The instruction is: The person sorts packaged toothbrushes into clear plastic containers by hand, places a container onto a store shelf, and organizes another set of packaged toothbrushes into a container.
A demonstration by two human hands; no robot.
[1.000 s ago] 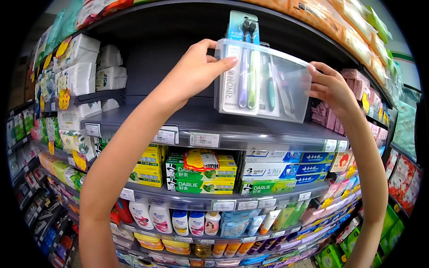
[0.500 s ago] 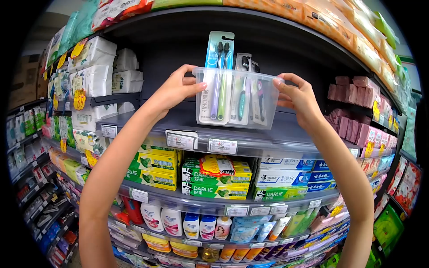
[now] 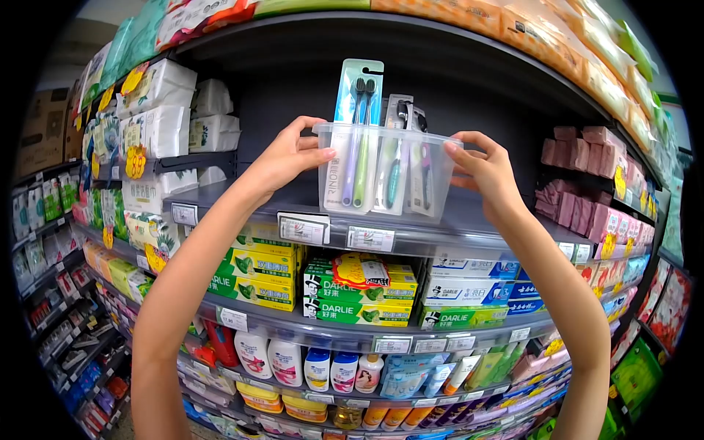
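Between my two hands is a clear plastic bin (image 3: 334, 204), gripped at its upper left and right ends. My left hand (image 3: 297, 154) has its thumb on the front wall and its fingers round the left end. On the other end, my right hand (image 3: 480, 163) holds with the thumb in front. Upright in the bin stand packaged toothbrushes: a blue-backed twin pack (image 3: 359, 110) with purple and green handles, a teal-handled one (image 3: 394, 180) and a dark purple one (image 3: 427, 176). The bin is at the front of the dark shelf (image 3: 257, 202); contact beneath it is hard to tell.
Price tags (image 3: 304, 228) line the shelf edge below the bin. One level down are toothpaste boxes (image 3: 359, 297), with shampoo bottles (image 3: 284, 363) lower still. White tissue packs (image 3: 161, 132) stand at left, pink packs (image 3: 587, 154) at right, and orange packs (image 3: 469, 26) above.
The bin and both hands sit slightly lower in view, and the shelves have shifted a little to the right. Both hands keep their hold on the bin.
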